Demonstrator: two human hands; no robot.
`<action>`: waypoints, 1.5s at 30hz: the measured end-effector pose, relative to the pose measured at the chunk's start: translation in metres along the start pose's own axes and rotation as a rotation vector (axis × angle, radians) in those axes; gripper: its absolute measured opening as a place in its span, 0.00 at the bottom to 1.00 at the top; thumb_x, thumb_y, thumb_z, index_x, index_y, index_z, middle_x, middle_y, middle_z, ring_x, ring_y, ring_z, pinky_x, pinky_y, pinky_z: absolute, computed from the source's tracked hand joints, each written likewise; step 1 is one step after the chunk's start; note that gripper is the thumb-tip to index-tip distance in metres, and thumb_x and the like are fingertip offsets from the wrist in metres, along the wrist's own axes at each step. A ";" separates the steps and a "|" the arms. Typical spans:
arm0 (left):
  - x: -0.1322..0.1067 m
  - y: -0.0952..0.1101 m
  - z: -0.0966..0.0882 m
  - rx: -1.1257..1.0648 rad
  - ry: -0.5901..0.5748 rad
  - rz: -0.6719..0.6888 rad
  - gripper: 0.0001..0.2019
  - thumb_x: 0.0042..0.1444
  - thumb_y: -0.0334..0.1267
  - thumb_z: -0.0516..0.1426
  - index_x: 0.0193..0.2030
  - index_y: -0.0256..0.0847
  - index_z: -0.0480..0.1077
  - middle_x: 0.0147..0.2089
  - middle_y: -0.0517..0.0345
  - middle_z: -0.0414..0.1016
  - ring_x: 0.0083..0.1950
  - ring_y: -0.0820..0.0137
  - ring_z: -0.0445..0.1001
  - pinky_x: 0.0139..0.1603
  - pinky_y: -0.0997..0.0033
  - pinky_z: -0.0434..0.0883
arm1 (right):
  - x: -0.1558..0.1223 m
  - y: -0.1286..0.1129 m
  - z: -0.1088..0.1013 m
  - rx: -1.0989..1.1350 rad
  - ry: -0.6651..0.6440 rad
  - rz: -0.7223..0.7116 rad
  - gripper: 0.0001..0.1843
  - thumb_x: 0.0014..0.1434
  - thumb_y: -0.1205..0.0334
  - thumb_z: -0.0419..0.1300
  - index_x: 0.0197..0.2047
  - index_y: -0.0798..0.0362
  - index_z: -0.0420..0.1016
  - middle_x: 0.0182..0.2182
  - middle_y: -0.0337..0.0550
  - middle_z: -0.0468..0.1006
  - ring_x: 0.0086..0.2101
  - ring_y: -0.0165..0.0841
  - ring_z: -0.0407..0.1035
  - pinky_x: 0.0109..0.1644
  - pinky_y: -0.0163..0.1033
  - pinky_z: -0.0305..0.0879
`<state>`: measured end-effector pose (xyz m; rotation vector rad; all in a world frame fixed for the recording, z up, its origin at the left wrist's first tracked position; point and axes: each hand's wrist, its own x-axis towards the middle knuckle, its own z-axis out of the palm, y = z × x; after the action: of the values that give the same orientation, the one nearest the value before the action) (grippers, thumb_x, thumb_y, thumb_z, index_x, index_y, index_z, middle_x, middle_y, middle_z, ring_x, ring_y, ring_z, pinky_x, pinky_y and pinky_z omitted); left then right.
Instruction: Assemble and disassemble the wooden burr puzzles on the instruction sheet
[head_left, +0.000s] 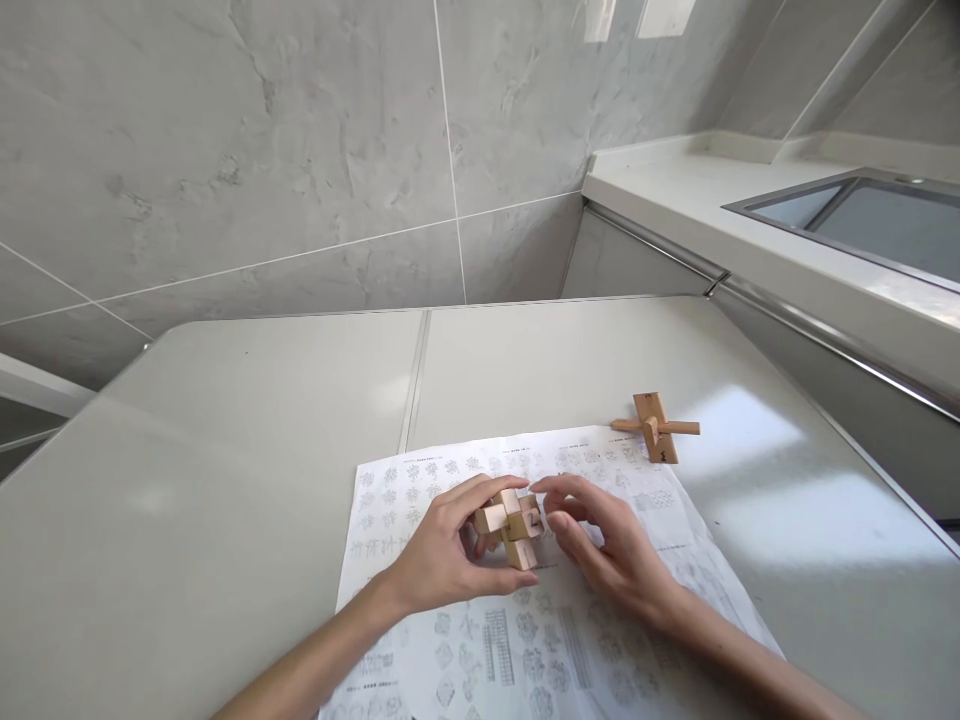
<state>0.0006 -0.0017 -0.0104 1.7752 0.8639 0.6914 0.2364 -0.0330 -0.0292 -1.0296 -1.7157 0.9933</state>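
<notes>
Lower centre of the frame, and the left hand (442,545) has the pale wooden puzzle of crossed square bars (517,525) pinched in its grip, thumb below and fingers above, with no single long axis showing. The right hand (600,530) waits just beside the puzzle's right side, palm inward, its grip parted and curled, fingertip contact impossible to tell.

A pale table (225,480) bears a printed sheet (555,625) and a wooden cross (654,430).
</notes>
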 end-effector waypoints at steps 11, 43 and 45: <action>-0.001 0.003 -0.002 -0.089 -0.102 0.081 0.40 0.47 0.41 0.78 0.68 0.57 0.73 0.56 0.52 0.74 0.55 0.57 0.76 0.58 0.53 0.75 | 0.003 -0.004 -0.005 0.042 -0.298 0.118 0.18 0.80 0.48 0.50 0.44 0.50 0.71 0.33 0.40 0.74 0.32 0.34 0.66 0.37 0.39 0.61; -0.003 0.008 -0.005 -0.312 -0.095 -0.219 0.25 0.68 0.48 0.65 0.68 0.52 0.67 0.57 0.52 0.69 0.37 0.74 0.68 0.46 0.65 0.70 | 0.026 0.012 -0.026 1.412 0.274 0.651 0.19 0.61 0.56 0.79 0.42 0.56 0.75 0.26 0.27 0.60 0.19 0.19 0.48 0.17 0.21 0.55; -0.003 0.007 -0.008 -0.379 -0.103 -0.217 0.21 0.68 0.48 0.64 0.63 0.49 0.69 0.47 0.56 0.67 0.35 0.73 0.64 0.39 0.68 0.67 | 0.026 0.014 -0.025 1.475 0.323 0.639 0.18 0.61 0.60 0.78 0.42 0.56 0.74 0.27 0.28 0.60 0.19 0.19 0.51 0.18 0.21 0.59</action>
<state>-0.0057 -0.0018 -0.0014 1.3448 0.7830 0.5725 0.2560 0.0002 -0.0274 -0.5867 -0.0631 1.8689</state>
